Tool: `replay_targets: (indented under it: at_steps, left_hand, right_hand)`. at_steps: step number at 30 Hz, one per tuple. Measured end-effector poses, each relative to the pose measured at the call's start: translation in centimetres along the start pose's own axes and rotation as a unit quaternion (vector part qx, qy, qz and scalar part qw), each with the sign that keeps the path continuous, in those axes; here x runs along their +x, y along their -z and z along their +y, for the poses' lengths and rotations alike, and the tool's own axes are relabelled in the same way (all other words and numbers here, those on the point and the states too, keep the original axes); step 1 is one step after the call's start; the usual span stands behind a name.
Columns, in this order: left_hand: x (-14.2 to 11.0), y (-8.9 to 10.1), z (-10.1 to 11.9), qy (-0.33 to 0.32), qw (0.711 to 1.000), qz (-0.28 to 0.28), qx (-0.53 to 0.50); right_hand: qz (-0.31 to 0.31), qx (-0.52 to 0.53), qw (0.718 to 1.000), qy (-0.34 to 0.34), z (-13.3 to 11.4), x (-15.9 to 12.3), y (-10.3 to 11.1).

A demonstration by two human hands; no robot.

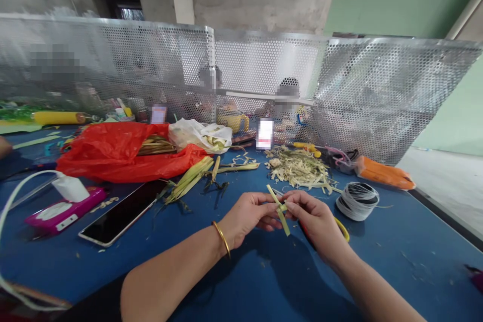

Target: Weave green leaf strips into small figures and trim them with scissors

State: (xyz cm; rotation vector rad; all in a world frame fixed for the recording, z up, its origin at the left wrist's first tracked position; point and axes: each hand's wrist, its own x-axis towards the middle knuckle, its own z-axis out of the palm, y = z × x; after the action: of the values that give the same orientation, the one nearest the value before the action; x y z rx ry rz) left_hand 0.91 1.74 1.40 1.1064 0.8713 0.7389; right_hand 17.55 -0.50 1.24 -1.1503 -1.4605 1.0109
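Observation:
Pale green leaf strips (284, 221), folded or crossed at the middle, are pinched between my two hands above the blue table. My left hand (256, 212), with a gold bangle at the wrist, grips them from the left with thumb and fingers. From the right, my right hand (311, 216) pinches the same strips at the crossing. A tool with a yellow loop handle (342, 230) and a red and black part shows under my right palm; its kind is mostly hidden. Just beyond my hands lies a heap of shredded leaf scraps (300, 168).
A spool of white cord (357, 202) and an orange packet (385, 173) are at right. Leaves (190, 178), a red plastic bag (109, 153), a phone (123, 214) and a purple power strip (66, 211) lie left. A perforated metal screen (264, 60) with people behind it borders the back.

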Motion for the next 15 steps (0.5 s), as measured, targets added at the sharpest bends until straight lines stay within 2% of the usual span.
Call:
replay_targets:
  at_steps: [6,15]
  left_hand:
    - [-0.11,-0.7,-0.3,-0.019,0.999,-0.002,-0.031]
    - [-0.2,-0.83,-0.22,-0.022,0.999,-0.004,-0.045]
  right_hand:
    - [0.047,-0.075,0.995,0.051,0.39,-0.08,-0.32]
    - [0.07,-0.054,0.996,0.027,0.34,-0.24,-0.56]
